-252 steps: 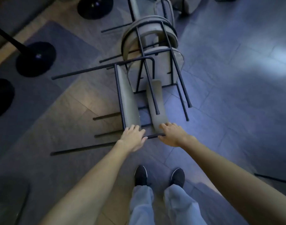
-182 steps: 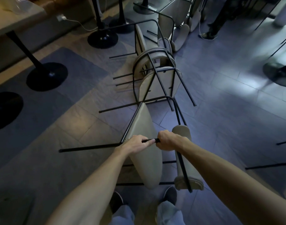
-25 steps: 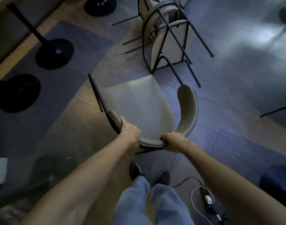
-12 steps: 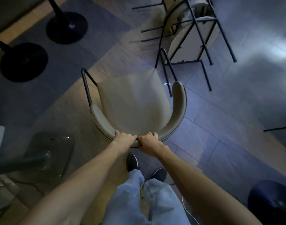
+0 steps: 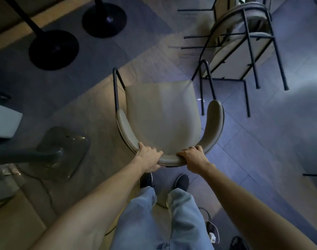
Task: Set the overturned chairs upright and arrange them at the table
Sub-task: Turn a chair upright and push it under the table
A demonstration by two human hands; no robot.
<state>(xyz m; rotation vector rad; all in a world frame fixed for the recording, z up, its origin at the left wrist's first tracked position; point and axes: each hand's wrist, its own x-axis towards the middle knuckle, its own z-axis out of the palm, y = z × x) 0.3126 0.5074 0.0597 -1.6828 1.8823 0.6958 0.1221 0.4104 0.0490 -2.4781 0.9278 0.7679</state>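
A beige padded chair [image 5: 163, 112] with a black metal frame stands upright right in front of me, its curved backrest nearest my legs. My left hand [image 5: 148, 157] grips the backrest left of its middle. My right hand [image 5: 193, 157] grips the same backrest a little to the right. Beyond it, at the upper right, overturned chairs [image 5: 240, 42] of the same kind lie in a pile with their black legs sticking out toward me. A white table corner [image 5: 4, 121] shows at the left edge.
Two round black table bases [image 5: 53, 49] [image 5: 104, 17] stand on the dark carpet at the upper left. A translucent square pedestal base [image 5: 62, 150] sits on the floor to my left. Cables and a charger [image 5: 212, 237] lie by my right foot.
Since ten seconds ago I have lifted the chair from the pile and stood it upright. In the last second both hands shifted along the backrest and now sit slightly apart.
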